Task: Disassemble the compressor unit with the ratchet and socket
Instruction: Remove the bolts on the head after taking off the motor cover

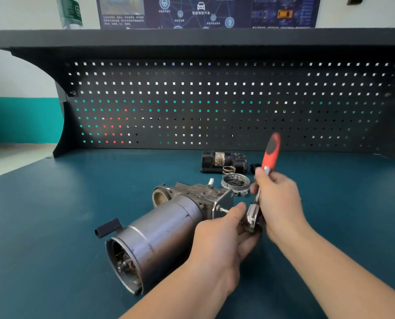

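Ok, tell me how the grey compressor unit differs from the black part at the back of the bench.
The compressor unit is grey metal; the black part is dark with a pale label. The compressor unit lies nearest the person, angled across the bench; the black part lies crosswise near the pegboard. The left hand and the ratchet are at the compressor unit's end; nothing touches the black part. Both lie on their sides.

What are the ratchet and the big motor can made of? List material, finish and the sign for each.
Ratchet with chrome head and red handle: head looks like polished steel, given its mirror glints; the grip looks like red plastic or rubber with a dark inlay, though motion blur leaves that open.
Large grey cylindrical motor housing: apparently bare metal, dull brushed grey with scuffs and a brighter rim.
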Tool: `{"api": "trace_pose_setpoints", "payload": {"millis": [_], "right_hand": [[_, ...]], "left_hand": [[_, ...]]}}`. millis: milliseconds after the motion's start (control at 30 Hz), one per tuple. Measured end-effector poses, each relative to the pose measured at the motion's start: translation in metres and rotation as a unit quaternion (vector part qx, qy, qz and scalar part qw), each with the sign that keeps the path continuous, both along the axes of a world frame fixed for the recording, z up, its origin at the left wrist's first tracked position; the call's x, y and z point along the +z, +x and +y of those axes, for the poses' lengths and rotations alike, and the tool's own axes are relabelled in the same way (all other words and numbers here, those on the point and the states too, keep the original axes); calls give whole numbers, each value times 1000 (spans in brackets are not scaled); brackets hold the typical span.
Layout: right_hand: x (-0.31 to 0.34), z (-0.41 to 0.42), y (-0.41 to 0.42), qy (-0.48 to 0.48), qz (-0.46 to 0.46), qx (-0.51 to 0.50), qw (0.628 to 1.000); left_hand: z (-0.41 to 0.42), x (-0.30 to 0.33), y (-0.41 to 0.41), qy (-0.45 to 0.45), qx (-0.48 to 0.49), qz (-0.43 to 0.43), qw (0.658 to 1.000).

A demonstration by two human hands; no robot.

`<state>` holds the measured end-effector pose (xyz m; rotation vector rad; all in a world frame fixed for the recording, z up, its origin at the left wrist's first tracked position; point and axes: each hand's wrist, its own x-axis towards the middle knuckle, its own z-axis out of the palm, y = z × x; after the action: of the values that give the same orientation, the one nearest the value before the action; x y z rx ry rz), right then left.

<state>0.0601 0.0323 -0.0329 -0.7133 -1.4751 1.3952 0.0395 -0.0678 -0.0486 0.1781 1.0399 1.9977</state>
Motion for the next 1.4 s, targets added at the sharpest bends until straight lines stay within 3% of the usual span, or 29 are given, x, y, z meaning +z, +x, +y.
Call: {"api": "trace_pose_setpoints", "payload": {"millis": [67, 167, 200, 233, 300, 400, 467, 500, 567, 633, 733, 800, 833, 900, 967, 1033, 1067, 1100, 1167, 1233, 1300, 1333, 1400], "right_hand": [[9, -15, 9, 234, 39, -4, 972], [11, -29, 17, 554, 30, 33, 832], [8, -29, 17, 610, 20, 33, 792], [7, -26, 16, 620, 13, 29, 784], [7, -19, 15, 521, 11, 5, 854], [5, -2, 8, 182, -24, -13, 983], [2, 9, 4, -79, 11, 47, 996], [1, 10, 3, -130, 21, 69, 989], [0, 9, 3, -40, -6, 58, 997], [7, 0, 8, 163, -14, 21, 986], [13, -16, 18, 426, 3, 56, 903], [9, -17, 19, 520, -23, 46, 853], [8, -15, 18, 516, -22, 35, 856], [7, -4, 13, 392, -16, 6, 920], [4, 7, 7, 113, -18, 12, 993], [-4, 13, -1, -162, 41, 64, 984], [-6, 13, -3, -203, 56, 70, 975], [-5, 12, -3, -172, 50, 65, 982], [0, 6, 2, 37, 16, 31, 999], [8, -6, 11, 276, 19, 29, 961], [7, -11, 15, 434, 10, 40, 900], [5, -10, 15, 458, -1, 29, 889], [2, -3, 11, 356, -12, 8, 934]], "left_hand": [[-1, 3, 0, 9, -3, -7, 1000], [-4, 3, -1, 12, -26, 15, 999], [-5, 3, -2, 8, -33, 24, 999], [-5, 3, -3, 1, -37, 30, 999], [-3, 3, -5, -15, -32, 23, 999], [-1, 4, -6, -28, -15, 5, 999], [0, 3, -5, -28, -17, 6, 999], [0, 3, -4, -29, -19, 4, 999], [-1, 2, -4, -24, -22, -9, 999], [-2, 3, -5, -11, -30, -29, 999], [-4, 6, -6, 3, -53, -42, 998], [-4, 8, -6, -4, -57, -36, 998], [-3, 8, -7, -7, -56, -38, 998], [-2, 7, -8, -10, -55, -44, 997], [-2, 7, -8, -16, -56, -40, 997], [-2, 6, -8, -16, -57, -33, 998], [-2, 6, -8, -17, -57, -30, 998], [-2, 6, -8, -18, -54, -30, 998], [-3, 6, -9, -13, -50, -32, 998], [-3, 6, -8, -5, -54, -28, 998], [-3, 6, -6, -8, -54, -22, 998], [-3, 6, -6, -13, -52, -22, 998], [-2, 6, -7, -20, -51, -23, 998]]}}
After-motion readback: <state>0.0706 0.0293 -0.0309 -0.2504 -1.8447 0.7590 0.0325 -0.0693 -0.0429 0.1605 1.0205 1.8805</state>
